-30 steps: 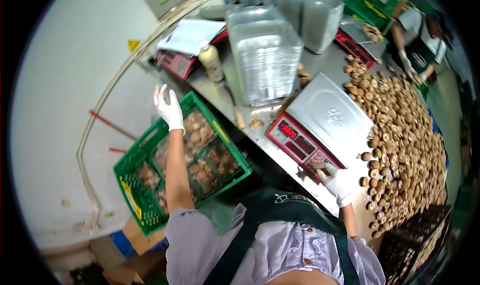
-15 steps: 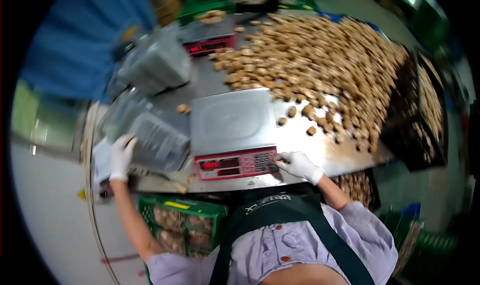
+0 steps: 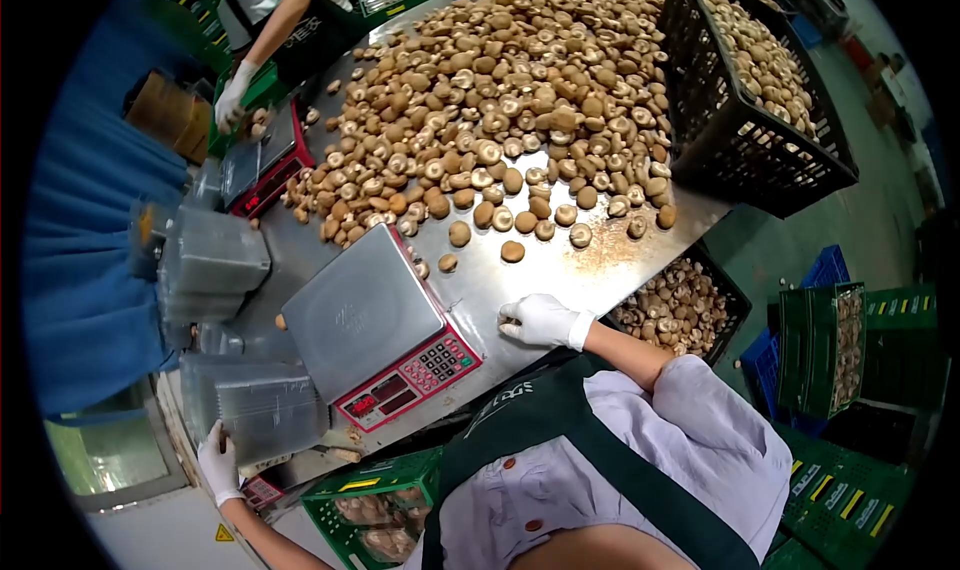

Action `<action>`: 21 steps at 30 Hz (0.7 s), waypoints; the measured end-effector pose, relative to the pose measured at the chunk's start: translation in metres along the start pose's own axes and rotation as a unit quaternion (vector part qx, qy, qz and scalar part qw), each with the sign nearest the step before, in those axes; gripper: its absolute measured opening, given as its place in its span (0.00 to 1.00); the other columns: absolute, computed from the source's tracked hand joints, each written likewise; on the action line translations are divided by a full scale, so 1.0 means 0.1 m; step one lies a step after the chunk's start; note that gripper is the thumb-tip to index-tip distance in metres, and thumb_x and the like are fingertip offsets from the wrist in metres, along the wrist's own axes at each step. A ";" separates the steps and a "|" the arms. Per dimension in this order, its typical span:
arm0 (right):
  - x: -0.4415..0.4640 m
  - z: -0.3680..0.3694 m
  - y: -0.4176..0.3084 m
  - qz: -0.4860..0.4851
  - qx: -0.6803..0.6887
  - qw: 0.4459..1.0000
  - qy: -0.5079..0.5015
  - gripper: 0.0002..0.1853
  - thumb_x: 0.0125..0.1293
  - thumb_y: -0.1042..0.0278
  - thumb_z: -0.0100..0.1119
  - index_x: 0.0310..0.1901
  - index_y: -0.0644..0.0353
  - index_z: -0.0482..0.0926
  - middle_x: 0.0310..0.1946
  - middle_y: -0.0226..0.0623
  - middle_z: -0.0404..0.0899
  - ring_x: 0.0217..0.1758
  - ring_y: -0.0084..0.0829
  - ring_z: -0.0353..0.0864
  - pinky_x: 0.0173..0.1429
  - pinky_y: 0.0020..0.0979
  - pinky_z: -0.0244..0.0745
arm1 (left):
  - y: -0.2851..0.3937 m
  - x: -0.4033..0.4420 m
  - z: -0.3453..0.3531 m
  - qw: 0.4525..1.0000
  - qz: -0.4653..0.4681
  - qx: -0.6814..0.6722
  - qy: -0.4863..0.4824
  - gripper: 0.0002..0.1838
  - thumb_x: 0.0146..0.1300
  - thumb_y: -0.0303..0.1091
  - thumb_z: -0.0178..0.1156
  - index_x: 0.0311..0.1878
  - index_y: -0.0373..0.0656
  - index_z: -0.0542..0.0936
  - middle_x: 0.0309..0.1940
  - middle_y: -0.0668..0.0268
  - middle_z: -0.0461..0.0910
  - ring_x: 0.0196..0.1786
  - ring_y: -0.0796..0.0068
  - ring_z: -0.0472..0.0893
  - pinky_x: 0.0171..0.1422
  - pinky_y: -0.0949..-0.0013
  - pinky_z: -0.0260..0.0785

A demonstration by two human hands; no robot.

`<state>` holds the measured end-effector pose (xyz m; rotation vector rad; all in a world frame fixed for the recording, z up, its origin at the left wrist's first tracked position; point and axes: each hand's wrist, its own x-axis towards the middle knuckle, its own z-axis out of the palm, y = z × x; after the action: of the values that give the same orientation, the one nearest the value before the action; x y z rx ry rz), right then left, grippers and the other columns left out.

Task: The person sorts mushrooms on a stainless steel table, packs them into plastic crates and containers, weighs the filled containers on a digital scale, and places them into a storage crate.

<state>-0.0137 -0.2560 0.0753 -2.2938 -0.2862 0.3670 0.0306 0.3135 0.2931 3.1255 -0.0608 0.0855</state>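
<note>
My left hand [image 3: 218, 462], in a white glove, has its fingers at the near left corner of a stack of clear plastic trays [image 3: 265, 405] and appears to grip the edge. My gloved right hand [image 3: 545, 320] is over the steel table, to the right of the scale, its fingers curled in. A dark spot shows between those fingers; whether it is an object I cannot make out. Between my hands is a red-framed digital scale [image 3: 365, 310] with a bare plate and lit red digits. Brown mushrooms [image 3: 500, 100] are heaped beyond it.
A black crate [image 3: 740, 120] of mushrooms stands at the table's right end, another [image 3: 735, 290] below the edge. More clear trays [image 3: 210, 260] and a second scale [image 3: 265, 165] are on the left. A co-worker's gloved hand [image 3: 232, 100] is beside that scale. Green crates [image 3: 370, 505] stand below.
The view has turned and shifted, so the scale now appears tilted. My left hand stays by the tray stack. My right hand has moved off the scale's keypad side, further from it.
</note>
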 end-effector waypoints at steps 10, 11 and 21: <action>-0.06 -0.18 0.20 -0.004 0.014 1.000 -0.010 0.12 0.62 0.58 0.51 0.38 0.56 0.79 0.29 0.46 0.80 0.34 0.46 0.80 0.44 0.42 0.73 | -0.65 0.18 0.12 0.975 -0.174 -0.109 0.085 0.21 0.60 0.25 0.52 0.58 0.39 0.75 0.32 0.69 0.79 0.25 0.81 0.68 0.33 0.72 0.66; -0.08 -0.22 0.22 0.010 0.008 1.000 -0.009 0.12 0.62 0.58 0.51 0.38 0.56 0.79 0.29 0.46 0.80 0.33 0.46 0.80 0.43 0.42 0.73 | -0.54 0.18 -0.08 0.956 -0.236 -0.104 0.143 0.19 0.61 0.26 0.52 0.57 0.38 0.75 0.35 0.66 0.80 0.27 0.78 0.72 0.35 0.72 0.68; -0.27 -0.38 0.58 0.094 -0.022 0.991 0.091 0.12 0.61 0.57 0.52 0.37 0.55 0.80 0.27 0.45 0.80 0.33 0.46 0.80 0.40 0.42 0.75 | 1.60 0.32 0.56 0.945 0.085 -0.080 0.307 0.13 0.64 0.24 0.54 0.51 0.37 0.78 0.47 0.58 0.80 0.49 0.64 0.79 0.55 0.66 0.71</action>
<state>-0.0200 -0.3288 0.0625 -2.3862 0.0147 0.2455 0.0588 0.1517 0.2413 2.7759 -0.3066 0.9852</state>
